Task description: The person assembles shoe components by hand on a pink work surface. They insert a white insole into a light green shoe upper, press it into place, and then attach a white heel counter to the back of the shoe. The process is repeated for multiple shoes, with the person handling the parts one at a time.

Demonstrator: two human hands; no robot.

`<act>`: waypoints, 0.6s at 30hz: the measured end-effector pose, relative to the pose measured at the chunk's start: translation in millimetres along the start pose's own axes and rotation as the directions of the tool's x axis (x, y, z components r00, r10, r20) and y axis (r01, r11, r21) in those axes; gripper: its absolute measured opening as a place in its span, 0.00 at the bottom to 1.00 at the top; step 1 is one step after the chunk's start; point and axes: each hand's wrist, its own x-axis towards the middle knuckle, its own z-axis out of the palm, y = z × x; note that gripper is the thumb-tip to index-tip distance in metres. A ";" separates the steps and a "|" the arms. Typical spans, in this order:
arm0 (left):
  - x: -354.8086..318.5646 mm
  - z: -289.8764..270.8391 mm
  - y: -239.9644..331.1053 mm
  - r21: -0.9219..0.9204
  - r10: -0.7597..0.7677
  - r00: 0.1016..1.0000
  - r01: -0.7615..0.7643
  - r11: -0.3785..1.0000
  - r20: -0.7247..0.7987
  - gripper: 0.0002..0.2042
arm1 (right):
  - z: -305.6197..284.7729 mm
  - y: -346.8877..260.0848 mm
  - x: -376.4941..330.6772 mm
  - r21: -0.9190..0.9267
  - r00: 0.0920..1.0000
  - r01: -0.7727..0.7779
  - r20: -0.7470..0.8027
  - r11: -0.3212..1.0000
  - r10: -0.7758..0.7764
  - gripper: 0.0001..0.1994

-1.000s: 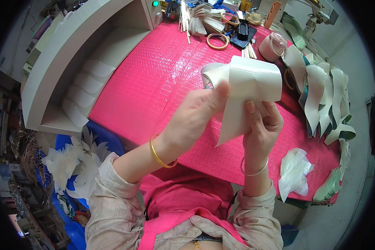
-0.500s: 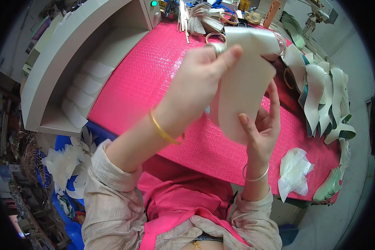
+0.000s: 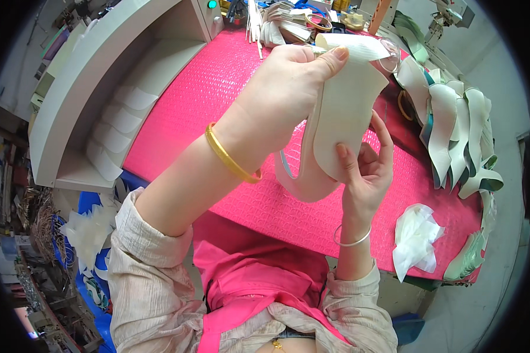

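Both my hands hold up a cream, leather-like cut piece [image 3: 350, 109] with a curled top edge and curved sides, possibly a shoe-upper part. My left hand [image 3: 294, 82] pinches its upper left edge, thumb on the front face. My right hand [image 3: 368, 167] grips its lower right edge, with the thumb in front and the other fingers partly hidden behind. Below and behind it hangs a curved pale band [image 3: 306, 185]; whether it joins the front piece I cannot tell. A metallic item at my left fingertips is mostly hidden.
The bench has a pink textured cover [image 3: 241, 200]. Curved cream pieces with green undersides [image 3: 444, 126] are heaped at right, near a crumpled white sheet [image 3: 417, 238] and pale green pieces [image 3: 465, 259]. White pieces [image 3: 121, 123] line the grey machine's chute [image 3: 68, 117]. Strips and rolls [image 3: 282, 23] crowd the back.
The held piece has turned, and its curved band now shows below and to the left. My left hand has moved slightly up and left; my right hand keeps its grip, nearly in place.
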 end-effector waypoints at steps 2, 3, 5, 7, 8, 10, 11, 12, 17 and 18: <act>-1.0 -1.7 0.7 -0.009 -0.054 0.998 0.054 0.998 0.042 0.18 | -0.9 4.6 -0.6 -0.173 0.995 0.068 -0.053 0.983 -0.078 0.28; -1.8 -2.8 1.5 -0.013 -0.080 0.995 0.081 0.997 0.063 0.18 | -2.3 9.3 -0.8 -0.319 0.986 0.117 -0.077 0.941 -0.148 0.27; -4.1 -4.4 3.3 -0.066 -0.061 0.996 0.065 0.996 0.058 0.17 | -6.8 19.8 6.2 -0.581 0.933 0.285 -0.012 0.763 -0.358 0.25; -6.3 0.1 5.5 -0.152 -0.047 0.999 0.048 0.987 0.010 0.17 | -15.8 33.0 18.4 -0.653 0.869 0.430 0.112 0.624 -0.482 0.24; -7.0 6.6 6.9 -0.211 -0.045 0.998 0.037 0.977 -0.035 0.16 | -18.9 41.5 19.0 -0.624 0.863 0.457 0.139 0.634 -0.485 0.23; -5.4 9.0 8.5 -0.259 -0.020 0.997 0.000 0.966 -0.076 0.16 | -22.2 59.0 13.2 -0.382 0.930 0.366 0.107 0.849 -0.352 0.22; 0.8 3.3 7.4 -0.247 0.004 0.998 -0.020 0.969 -0.067 0.16 | -24.3 66.8 12.2 -0.295 0.941 0.340 0.109 0.893 -0.322 0.21; 5.8 -1.5 6.8 -0.236 0.028 0.998 -0.041 0.971 -0.057 0.16 | -25.4 72.4 15.7 -0.295 0.920 0.392 0.129 0.872 -0.370 0.21; 12.4 -10.5 1.7 0.311 0.358 0.929 -0.368 0.876 0.094 0.10 | -29.7 42.4 11.0 -0.500 0.863 0.505 0.302 0.703 -0.405 0.22; 9.5 -9.6 -3.6 0.437 0.411 0.895 -0.444 0.782 0.174 0.09 | -32.1 38.4 13.2 -0.324 0.900 0.429 0.074 0.843 -0.429 0.16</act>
